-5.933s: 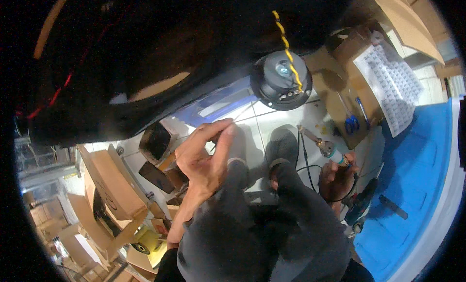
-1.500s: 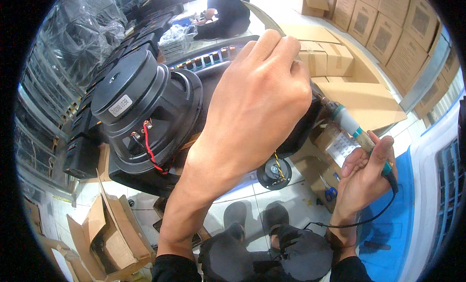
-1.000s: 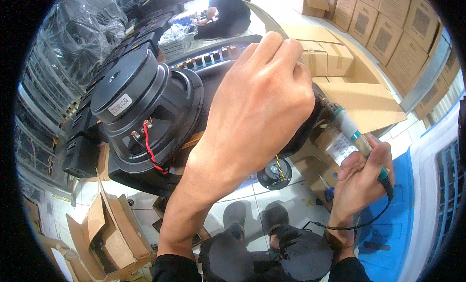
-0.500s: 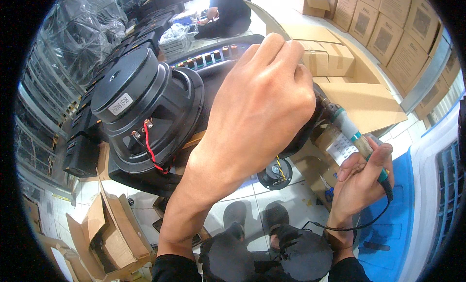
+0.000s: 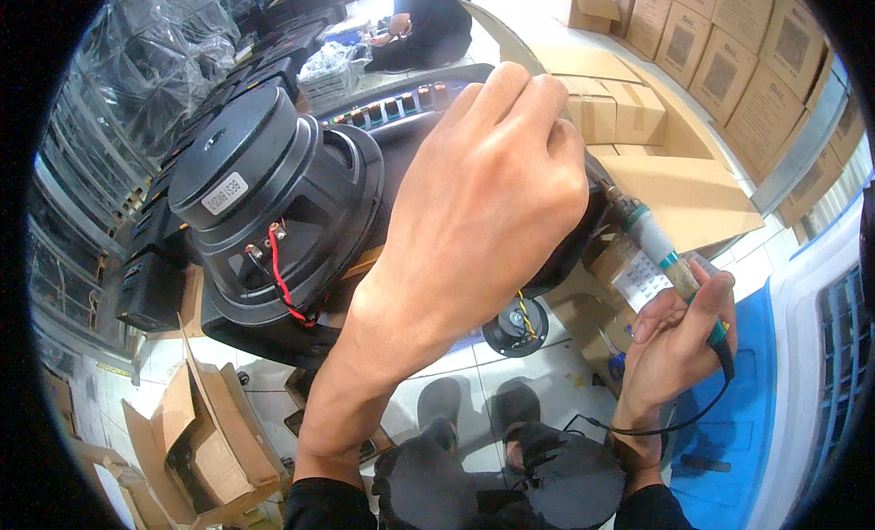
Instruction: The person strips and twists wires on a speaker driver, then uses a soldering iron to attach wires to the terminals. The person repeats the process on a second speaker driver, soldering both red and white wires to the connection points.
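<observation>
Head view: my left hand grips closed over the far right side of the speaker near centre; my right hand pinches the soldering iron shut, right. Since half a second ago, nothing has shifted noticeably.
</observation>
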`<action>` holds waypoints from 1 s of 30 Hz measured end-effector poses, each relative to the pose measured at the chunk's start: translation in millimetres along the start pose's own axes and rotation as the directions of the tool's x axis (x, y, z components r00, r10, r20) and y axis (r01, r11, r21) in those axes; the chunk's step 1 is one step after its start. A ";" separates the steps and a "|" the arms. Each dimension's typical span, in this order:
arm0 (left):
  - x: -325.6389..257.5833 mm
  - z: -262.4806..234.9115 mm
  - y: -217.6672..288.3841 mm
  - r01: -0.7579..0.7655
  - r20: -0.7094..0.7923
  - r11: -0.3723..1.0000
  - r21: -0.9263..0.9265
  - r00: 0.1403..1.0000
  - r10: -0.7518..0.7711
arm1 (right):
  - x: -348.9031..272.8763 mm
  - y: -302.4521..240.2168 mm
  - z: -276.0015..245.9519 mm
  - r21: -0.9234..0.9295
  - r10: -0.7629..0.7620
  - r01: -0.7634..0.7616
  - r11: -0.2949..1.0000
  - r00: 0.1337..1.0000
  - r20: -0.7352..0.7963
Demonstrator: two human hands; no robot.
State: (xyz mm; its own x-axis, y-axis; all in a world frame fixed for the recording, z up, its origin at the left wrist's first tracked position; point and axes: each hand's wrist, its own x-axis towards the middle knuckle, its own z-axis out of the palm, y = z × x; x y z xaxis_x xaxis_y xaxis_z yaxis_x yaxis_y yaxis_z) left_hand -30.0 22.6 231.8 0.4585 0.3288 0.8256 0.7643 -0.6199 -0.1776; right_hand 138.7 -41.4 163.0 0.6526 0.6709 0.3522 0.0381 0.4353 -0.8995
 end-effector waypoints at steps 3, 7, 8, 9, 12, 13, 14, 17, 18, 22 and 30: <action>0.4 -1.0 0.1 0.005 0.012 1.000 0.005 1.000 -0.005 | -1.5 2.0 4.1 -0.018 -0.022 0.021 1.000 0.998 -0.052; 1.2 -0.7 1.6 0.010 0.008 1.000 0.003 1.000 -0.010 | -0.1 0.8 0.2 0.013 -0.008 0.008 1.000 1.000 -0.005; 1.4 -0.5 1.5 0.012 0.012 1.000 0.012 1.000 -0.013 | 0.4 0.6 -1.4 0.026 0.020 -0.019 0.999 1.000 -0.008; 1.5 -0.3 1.4 0.008 0.005 1.000 0.004 1.000 -0.008 | 0.5 1.1 -2.2 0.020 0.004 -0.005 1.000 1.000 0.015; 1.6 -0.1 0.6 0.002 0.004 1.000 0.001 1.000 -0.002 | 0.7 2.1 -3.4 0.013 -0.003 0.003 1.000 1.000 0.011; 1.7 -0.1 0.2 -0.003 0.004 1.000 0.002 1.000 0.003 | 0.7 2.6 -2.9 0.012 -0.010 0.010 1.000 1.000 0.011; 1.9 -0.3 0.1 0.000 0.017 1.000 0.010 1.000 0.000 | 0.7 2.5 -2.7 0.019 0.004 -0.004 1.000 1.000 0.001; 2.1 0.4 2.1 0.004 0.000 1.000 -0.001 1.000 -0.004 | 0.7 1.0 -2.3 0.001 -0.001 0.001 1.000 1.000 0.000; 2.1 0.3 2.0 -0.001 -0.002 1.000 -0.009 1.000 0.001 | 0.2 1.8 -0.7 -0.016 -0.031 0.031 0.999 1.000 -0.004; 1.8 -0.2 0.0 -0.015 0.017 1.000 0.011 1.000 0.015 | 0.3 1.8 -1.1 -0.024 -0.037 0.037 0.999 0.999 0.001; 1.2 0.5 0.9 -0.019 0.026 0.999 0.037 0.999 0.018 | 0.2 1.8 -4.9 -0.034 -0.038 0.039 0.999 0.999 0.034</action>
State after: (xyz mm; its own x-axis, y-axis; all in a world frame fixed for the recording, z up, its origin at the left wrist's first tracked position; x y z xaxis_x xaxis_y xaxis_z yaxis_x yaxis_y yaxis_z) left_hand -28.5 22.8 232.4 0.4839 0.3361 0.8080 0.7716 -0.5994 -0.2127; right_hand 142.6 -43.4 160.2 0.6245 0.6739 0.3949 0.0895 0.4405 -0.8933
